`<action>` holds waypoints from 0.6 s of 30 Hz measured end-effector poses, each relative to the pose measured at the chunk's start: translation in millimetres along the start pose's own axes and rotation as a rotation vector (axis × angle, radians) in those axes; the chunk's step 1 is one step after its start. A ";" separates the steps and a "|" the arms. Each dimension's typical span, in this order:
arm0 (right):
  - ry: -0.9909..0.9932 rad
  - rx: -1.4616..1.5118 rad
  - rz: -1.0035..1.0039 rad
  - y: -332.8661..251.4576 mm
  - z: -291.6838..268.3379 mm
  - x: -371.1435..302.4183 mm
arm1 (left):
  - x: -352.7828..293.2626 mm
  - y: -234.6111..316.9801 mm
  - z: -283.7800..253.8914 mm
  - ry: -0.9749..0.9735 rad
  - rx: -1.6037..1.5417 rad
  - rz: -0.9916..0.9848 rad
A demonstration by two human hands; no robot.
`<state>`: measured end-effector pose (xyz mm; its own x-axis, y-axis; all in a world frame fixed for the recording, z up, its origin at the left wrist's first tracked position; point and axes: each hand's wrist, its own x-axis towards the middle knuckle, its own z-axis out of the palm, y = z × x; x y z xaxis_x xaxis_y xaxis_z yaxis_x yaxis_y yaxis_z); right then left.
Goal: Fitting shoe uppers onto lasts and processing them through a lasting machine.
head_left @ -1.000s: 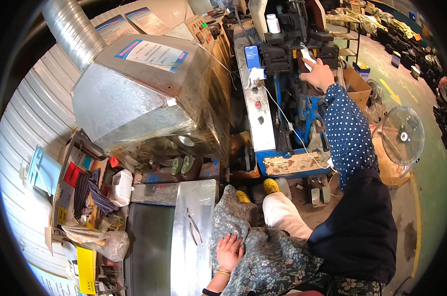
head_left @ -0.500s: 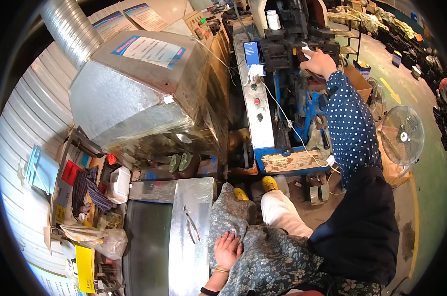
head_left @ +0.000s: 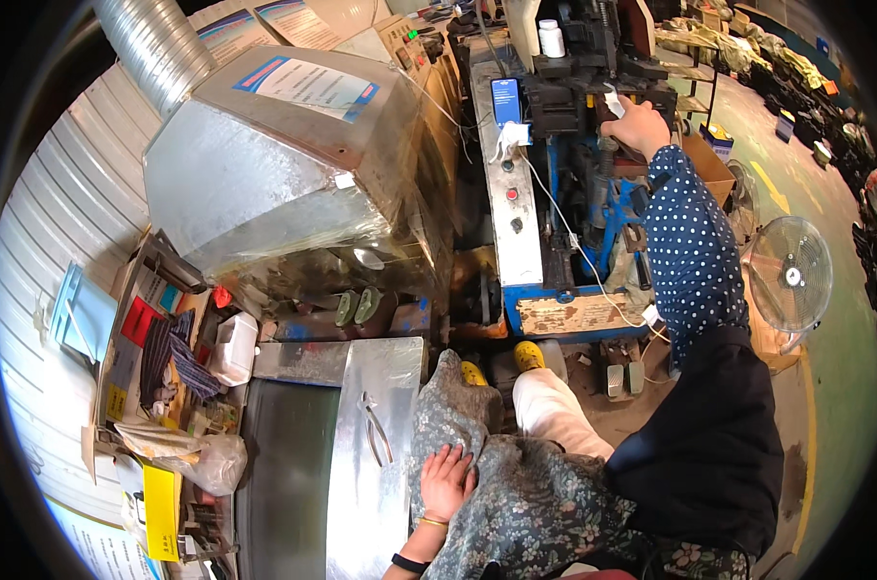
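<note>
Jutting up beside the right grip, a white piece leans left.

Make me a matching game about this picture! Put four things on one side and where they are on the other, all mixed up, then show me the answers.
Things:
1. Left hand
2. Right hand
3. Pliers
4. Round fan

Places:
A. Lying on the silvery metal plate
B. To the right of the polka-dot sleeve
C. Resting on the flowered cloth over the lap
D. Up at the dark machine

Right pairs:
1-C
2-D
3-A
4-B
</note>
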<state>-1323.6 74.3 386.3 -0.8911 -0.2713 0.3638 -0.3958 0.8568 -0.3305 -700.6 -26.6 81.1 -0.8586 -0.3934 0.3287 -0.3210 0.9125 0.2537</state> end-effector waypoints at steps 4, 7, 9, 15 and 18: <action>-0.016 -0.028 -0.042 3.3 -0.6 0.1 | 1.1 1.8 -2.4 0.016 -0.002 0.010; -0.017 -0.025 -0.051 4.5 -0.3 0.0 | -0.4 1.4 -2.3 0.033 -0.011 0.015; -0.007 -0.027 -0.060 4.4 0.2 -0.3 | -1.1 0.9 -2.5 0.038 -0.016 0.018; -0.020 -0.012 -0.038 6.0 3.9 -9.4 | -0.2 -3.6 -1.3 0.015 -0.029 0.029; 0.167 0.002 -0.081 6.2 23.8 -46.7 | -3.3 -5.4 -0.4 0.028 -0.038 0.020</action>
<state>-1289.7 81.9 346.5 -0.8074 -0.2625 0.5283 -0.4650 0.8344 -0.2960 -695.9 -30.2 79.0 -0.8529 -0.3789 0.3591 -0.2881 0.9153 0.2815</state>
